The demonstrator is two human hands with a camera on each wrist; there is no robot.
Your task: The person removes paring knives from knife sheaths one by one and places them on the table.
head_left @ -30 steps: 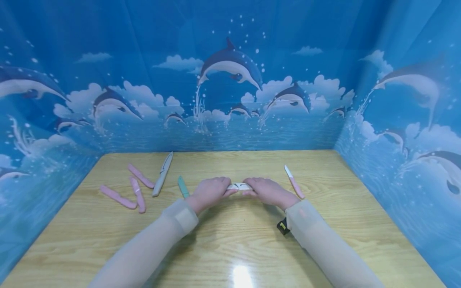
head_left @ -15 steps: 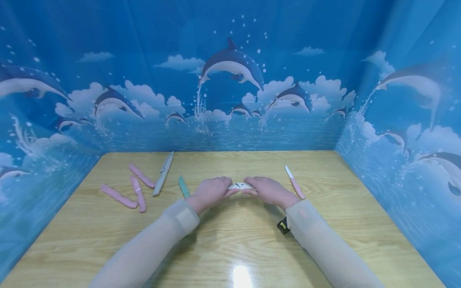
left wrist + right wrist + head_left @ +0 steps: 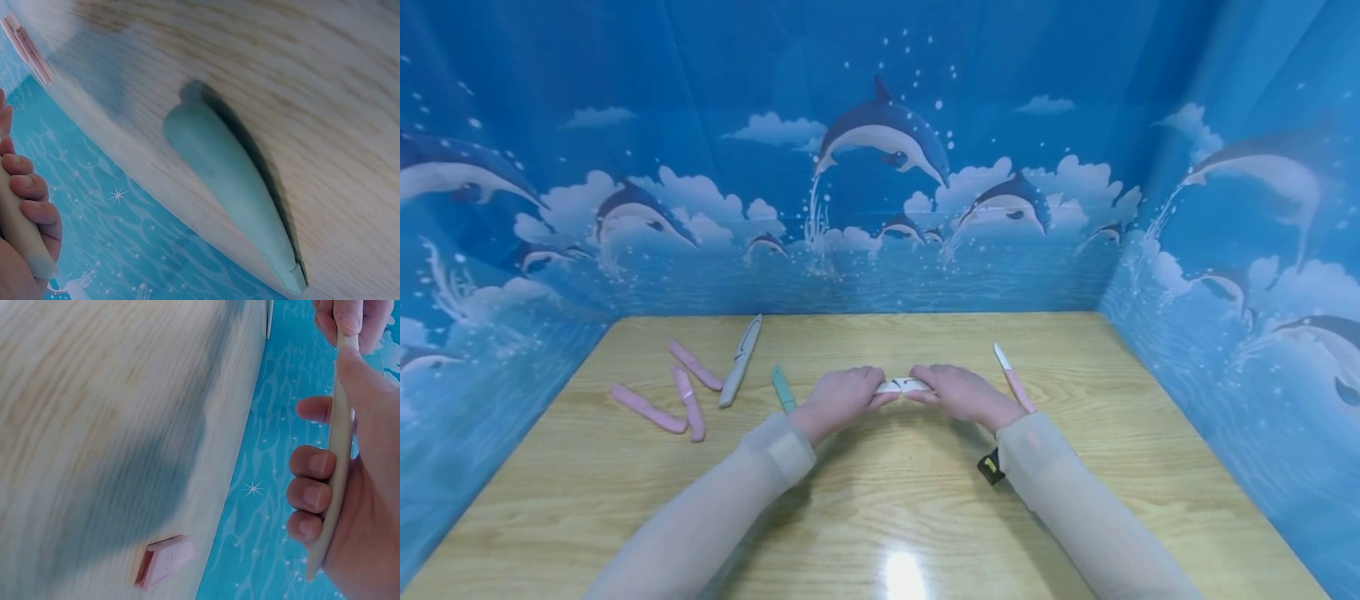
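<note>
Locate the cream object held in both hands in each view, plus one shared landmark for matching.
Head: cream object just below and right of centre, between the left hand and right hand.
Left wrist: at the lower left edge, partly covered by the left hand.
Right wrist: near the right edge, running nearly upright.
Shared landmark: wood-grain tabletop.

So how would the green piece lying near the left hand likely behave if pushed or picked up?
The green piece looks stiff: its curved outline shows no sag. Its surface appears smooth, so it may slide easily across the table. Being long and slightly bent, it would probably swivel rather than roll.
</note>
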